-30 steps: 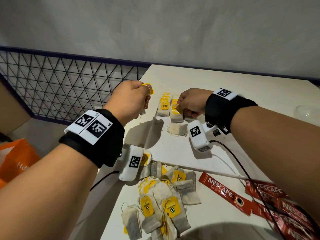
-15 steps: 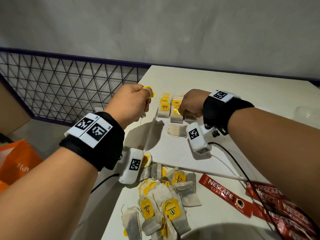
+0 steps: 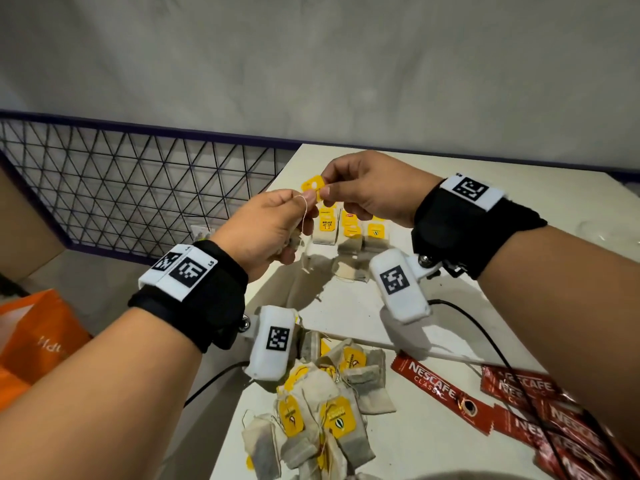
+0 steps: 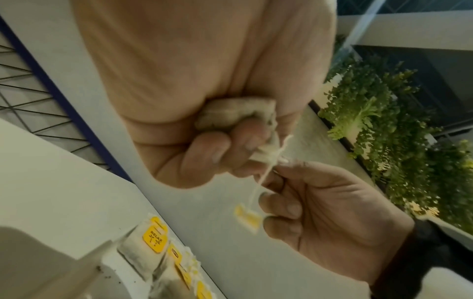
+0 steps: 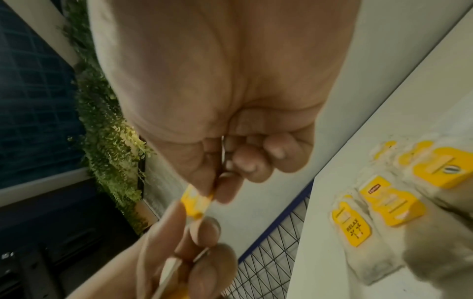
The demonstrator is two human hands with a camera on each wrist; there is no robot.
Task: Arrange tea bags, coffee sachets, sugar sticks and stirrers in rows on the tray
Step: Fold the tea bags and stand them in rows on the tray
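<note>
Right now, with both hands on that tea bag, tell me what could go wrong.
1. The left hand grips the tea bag crumpled while the right hand pinches its yellow tag; pulling apart could snap the thin string or tear the bag.
2. Both hands hover above the row of tea bags on the tray; lowering carelessly could knock it crooked.

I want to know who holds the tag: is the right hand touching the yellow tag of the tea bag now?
Touching. In the head view the right hand pinches the yellow tag between thumb and finger; the right wrist view shows the same pinch.
</note>
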